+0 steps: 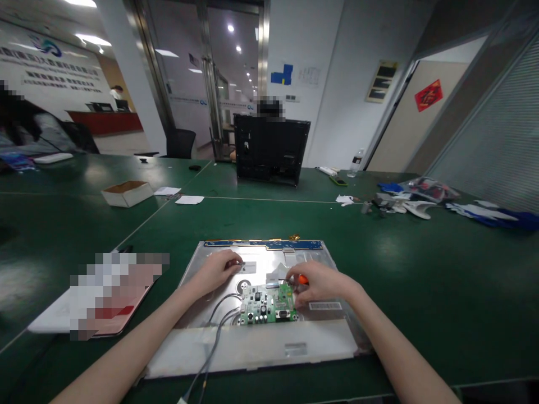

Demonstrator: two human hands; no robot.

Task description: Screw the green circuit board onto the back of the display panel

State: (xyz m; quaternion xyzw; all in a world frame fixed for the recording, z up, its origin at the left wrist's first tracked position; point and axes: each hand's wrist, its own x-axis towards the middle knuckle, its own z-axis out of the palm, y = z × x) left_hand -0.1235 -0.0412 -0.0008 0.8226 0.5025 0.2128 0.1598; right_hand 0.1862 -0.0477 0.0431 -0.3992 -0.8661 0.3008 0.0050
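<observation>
A metal-backed display panel (261, 255) lies flat on the green table before me. A green circuit board (269, 303) sits on its middle, with dark cables (219, 331) running from its left side toward me. My right hand (318, 282) is closed round an orange-handled screwdriver (303, 279) at the board's upper right corner; its thin shaft points left and the tip is hard to make out. Over the panel's upper left, my left hand (219, 268) has its fingertips pinched together beside a small label. Whatever they hold, if anything, is too small to name.
A black monitor housing (272, 148) stands upright across the table, a person behind it. An open white box (127, 193) and papers (189, 200) lie left of centre. Gloves and bagged parts (429, 189) are at the right. Another person sits at far left.
</observation>
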